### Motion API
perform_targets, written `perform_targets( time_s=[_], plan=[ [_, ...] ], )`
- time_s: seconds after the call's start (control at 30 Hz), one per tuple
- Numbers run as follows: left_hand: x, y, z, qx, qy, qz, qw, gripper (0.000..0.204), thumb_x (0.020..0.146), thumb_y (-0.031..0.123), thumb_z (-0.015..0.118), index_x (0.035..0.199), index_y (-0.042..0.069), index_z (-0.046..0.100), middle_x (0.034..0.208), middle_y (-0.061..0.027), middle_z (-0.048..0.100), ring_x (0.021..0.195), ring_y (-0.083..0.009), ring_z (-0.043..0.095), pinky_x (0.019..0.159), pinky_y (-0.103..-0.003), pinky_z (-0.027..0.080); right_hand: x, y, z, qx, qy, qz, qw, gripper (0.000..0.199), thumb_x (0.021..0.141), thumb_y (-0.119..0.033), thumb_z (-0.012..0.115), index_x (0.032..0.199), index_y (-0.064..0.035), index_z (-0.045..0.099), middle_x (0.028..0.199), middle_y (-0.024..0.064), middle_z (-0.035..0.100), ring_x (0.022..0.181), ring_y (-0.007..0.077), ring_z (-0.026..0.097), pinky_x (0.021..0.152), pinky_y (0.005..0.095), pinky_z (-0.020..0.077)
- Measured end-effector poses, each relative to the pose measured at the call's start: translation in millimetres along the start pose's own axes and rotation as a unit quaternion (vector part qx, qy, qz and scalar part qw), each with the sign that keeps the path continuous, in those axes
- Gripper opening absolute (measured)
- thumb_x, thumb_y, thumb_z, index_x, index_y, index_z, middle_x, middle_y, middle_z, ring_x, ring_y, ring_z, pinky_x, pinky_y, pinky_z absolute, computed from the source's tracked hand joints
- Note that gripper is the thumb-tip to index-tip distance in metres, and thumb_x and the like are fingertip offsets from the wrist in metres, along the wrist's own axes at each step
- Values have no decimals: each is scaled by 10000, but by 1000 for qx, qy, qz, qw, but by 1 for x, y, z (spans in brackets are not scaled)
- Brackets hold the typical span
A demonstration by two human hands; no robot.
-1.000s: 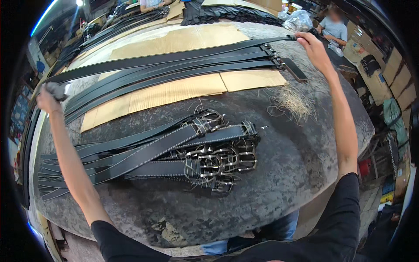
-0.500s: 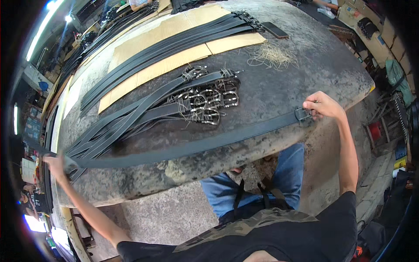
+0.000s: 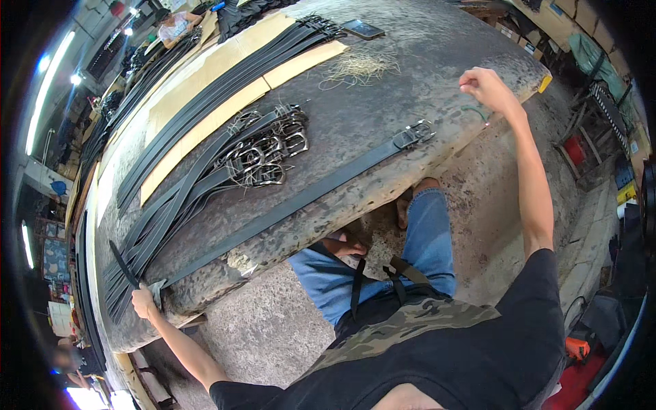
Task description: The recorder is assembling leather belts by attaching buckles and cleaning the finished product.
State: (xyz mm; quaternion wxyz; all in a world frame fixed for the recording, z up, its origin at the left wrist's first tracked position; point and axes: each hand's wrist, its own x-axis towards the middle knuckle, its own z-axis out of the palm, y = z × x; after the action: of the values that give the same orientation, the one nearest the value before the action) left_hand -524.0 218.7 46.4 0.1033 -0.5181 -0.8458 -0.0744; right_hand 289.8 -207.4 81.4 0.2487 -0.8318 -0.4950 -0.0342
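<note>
A long black belt (image 3: 287,212) lies slantwise along the near side of the dark table (image 3: 437,75), its metal buckle (image 3: 414,134) flat near the right-hand edge. My left hand (image 3: 144,303) is closed round its tail end, with a grey cloth (image 3: 157,292) bunched against the strap. Past that grip, the tip of the belt sticks up and curves away. Clear of the buckle, my right hand (image 3: 486,90) hovers over the table's right part, fingers curled together; anything in them is hidden. Below it a thin green cord (image 3: 476,111) lies near the edge.
A heap of belts with tangled buckles (image 3: 263,150) lies beyond the stretched belt. Farther off, more black straps (image 3: 225,92) rest on cardboard (image 3: 301,66), near a pile of loose pale strings (image 3: 359,66) and a phone (image 3: 363,29). Another person (image 3: 179,29) is at the far left.
My right hand has let go of the buckle and risen away from it; the buckle now lies on the table. My left hand still grips the tail end. The whole view has shifted.
</note>
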Motion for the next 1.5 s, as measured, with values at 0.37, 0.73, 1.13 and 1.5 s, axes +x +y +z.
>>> perform_targets(
  time_s=[0.37,0.73,1.13,1.5],
  plan=[
    [-25,-16,22,79,7,-19,997,430,918,367,393,1104,102,675,1121,-158,657,1041,-362,630,844,-458,513,-12,36,19,-14,-128,48,990,178,777,-91,710,891,35,657,843,154,691,819,278,666,733,379,500],
    [-187,132,-122,-176,0,421,890,359,872,321,634,863,-38,655,732,-209,634,640,-290,620,635,-353,475,-38,59,-27,266,97,97,954,103,842,-86,676,920,-39,628,725,-42,552,623,39,427,551,211,344],
    [-468,386,-125,-346,-113,784,504,349,839,289,640,1088,45,616,976,-141,616,839,-366,632,736,-434,506,-115,71,41,477,345,224,777,310,858,-72,677,1153,18,636,814,7,627,640,56,486,546,192,374],
    [-488,408,-86,-406,-77,777,476,147,838,180,656,903,48,647,771,-85,598,601,-300,607,531,-383,478,-122,65,72,661,210,246,677,285,856,-115,696,1098,13,618,823,-9,613,611,40,475,531,178,367]
  ],
)
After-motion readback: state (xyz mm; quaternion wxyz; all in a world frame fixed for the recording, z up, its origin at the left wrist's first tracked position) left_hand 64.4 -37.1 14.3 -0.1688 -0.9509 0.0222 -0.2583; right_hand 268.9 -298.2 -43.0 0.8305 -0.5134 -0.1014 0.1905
